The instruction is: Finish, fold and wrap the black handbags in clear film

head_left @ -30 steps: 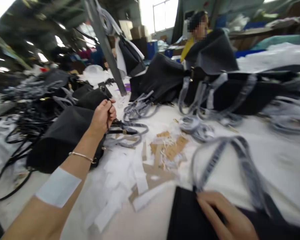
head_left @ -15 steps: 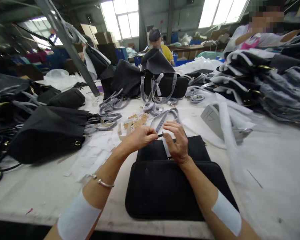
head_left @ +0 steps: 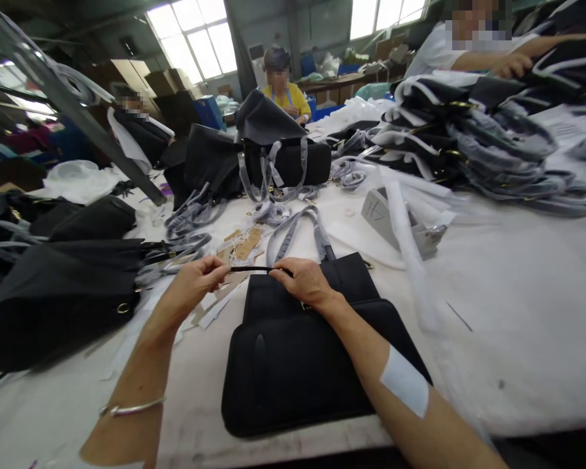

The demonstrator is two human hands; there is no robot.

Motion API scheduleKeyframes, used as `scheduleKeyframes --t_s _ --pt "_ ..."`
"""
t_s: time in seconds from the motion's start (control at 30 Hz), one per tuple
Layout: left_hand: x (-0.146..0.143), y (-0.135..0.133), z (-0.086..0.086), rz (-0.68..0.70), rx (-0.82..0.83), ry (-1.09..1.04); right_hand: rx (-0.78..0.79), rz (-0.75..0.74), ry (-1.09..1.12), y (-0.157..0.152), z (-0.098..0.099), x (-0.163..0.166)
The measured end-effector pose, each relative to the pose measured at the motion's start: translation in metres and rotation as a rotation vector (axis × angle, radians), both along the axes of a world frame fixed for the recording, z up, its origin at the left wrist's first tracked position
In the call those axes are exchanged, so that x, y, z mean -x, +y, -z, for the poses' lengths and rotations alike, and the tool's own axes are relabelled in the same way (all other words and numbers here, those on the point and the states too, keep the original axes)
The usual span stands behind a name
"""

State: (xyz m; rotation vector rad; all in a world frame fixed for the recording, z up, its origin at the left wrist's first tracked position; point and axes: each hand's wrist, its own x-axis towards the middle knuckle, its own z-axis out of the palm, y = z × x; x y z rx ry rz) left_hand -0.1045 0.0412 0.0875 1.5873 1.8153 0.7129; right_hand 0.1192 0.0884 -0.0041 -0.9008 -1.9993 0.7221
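Note:
A thin black strap [head_left: 250, 268] is stretched nearly level between my two hands. My left hand [head_left: 195, 279] pinches its left end between thumb and fingers. Closed around the other end is my right hand [head_left: 306, 281], just above the upper part of a black bag [head_left: 293, 374]. The bag lies on the white table in front of me, its wrapped handles [head_left: 317, 229] pointing away. Beneath my right hand a small bit of gold-coloured metal [head_left: 305, 305] shows. Where the strap ends inside my right fingers is hidden.
A black bag [head_left: 53, 293] lies at left, near paper scraps [head_left: 247, 242]. A grey box [head_left: 388, 215] with plastic sheeting stands right, before a stack of bags [head_left: 498, 153]. A co-worker in yellow [head_left: 297, 99] sits beyond; another person's hand [head_left: 512, 65] touches the stack.
My left hand has moved left, away from my right hand, and more of the black strap shows between them. My right hand has turned over and closed. The view has shifted right.

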Motion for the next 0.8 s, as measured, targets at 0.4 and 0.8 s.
scheduleKeyframes --t_s 0.4,0.8 --pt "-0.125 0.066 0.006 -0.028 -0.185 -0.932 0.277 0.256 0.764 0.012 -0.015 -0.017" --pt "-0.129 0.030 0.045 0.269 -0.063 0.031 0.268 0.432 1.002 0.023 -0.016 -0.025"
